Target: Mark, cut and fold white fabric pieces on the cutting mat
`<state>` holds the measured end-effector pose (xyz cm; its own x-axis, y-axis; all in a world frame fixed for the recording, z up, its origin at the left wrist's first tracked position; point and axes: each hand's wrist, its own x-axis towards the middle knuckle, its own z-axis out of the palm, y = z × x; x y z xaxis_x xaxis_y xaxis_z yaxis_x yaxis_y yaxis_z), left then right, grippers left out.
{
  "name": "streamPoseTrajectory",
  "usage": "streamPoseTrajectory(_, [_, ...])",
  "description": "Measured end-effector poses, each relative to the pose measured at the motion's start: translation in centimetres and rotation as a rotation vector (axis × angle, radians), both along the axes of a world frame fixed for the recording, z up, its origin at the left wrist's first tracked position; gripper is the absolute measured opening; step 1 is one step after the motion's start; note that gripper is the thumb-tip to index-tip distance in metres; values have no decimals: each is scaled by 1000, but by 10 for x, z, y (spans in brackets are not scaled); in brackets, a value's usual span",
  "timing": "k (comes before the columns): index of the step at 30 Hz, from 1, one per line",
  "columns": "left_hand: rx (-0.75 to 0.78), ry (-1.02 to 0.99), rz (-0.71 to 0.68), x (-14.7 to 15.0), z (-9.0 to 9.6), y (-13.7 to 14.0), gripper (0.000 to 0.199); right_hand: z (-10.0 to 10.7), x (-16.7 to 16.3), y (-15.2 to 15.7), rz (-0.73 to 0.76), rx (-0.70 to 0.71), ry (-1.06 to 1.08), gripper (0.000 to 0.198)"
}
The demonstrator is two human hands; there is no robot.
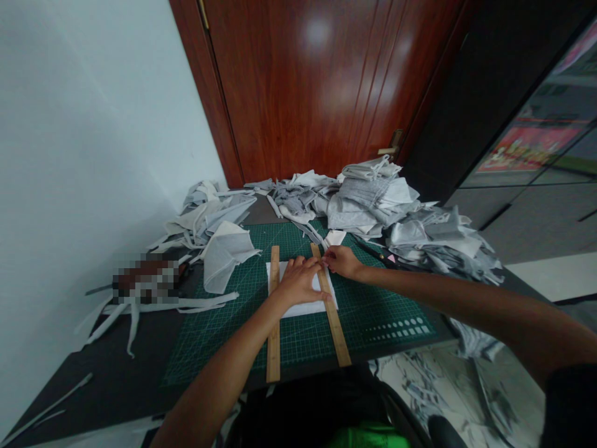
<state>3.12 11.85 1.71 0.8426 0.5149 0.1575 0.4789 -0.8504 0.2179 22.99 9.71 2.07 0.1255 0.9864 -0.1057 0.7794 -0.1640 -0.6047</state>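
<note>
A white piece of cloth [303, 308] lies flat on the green cutting mat [298, 348]. Two wooden rulers cross it lengthwise: a left ruler [273, 348] and a slightly slanted right ruler [339, 339]. My left hand [298, 283] is spread flat over the cloth between them, its thumb and fingertips resting on the right ruler. At that ruler's upper right edge, the fingers of my right hand [344, 262] are pinched together close to my left fingertips. Whatever sits in that pinch is too small to make out.
Black scissors [370, 250] lie right of my right hand, by a small pink piece [390, 258]. Grey and white cloth is heaped at the left [209, 214], the back [303, 196] and the right [373, 199]. Loose strips [205, 303] lie left. A wooden door [303, 93] stands behind.
</note>
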Motion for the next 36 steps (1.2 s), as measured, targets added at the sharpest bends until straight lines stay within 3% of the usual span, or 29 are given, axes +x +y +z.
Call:
streamPoseTrajectory(20, [11, 6, -1, 0, 1, 0, 83, 4, 0, 6, 58, -64, -3, 34])
streamPoseTrajectory(28, [15, 14, 7, 2, 0, 0, 73, 12, -6, -15, 74, -130, 28, 31])
streamPoseTrajectory(32, [28, 4, -3, 1, 0, 0, 70, 14, -8, -30, 66, -134, 61, 19])
streamPoseTrajectory(36, [22, -4, -5, 1, 0, 0, 75, 15, -12, -48, 57, -123, 123, 27])
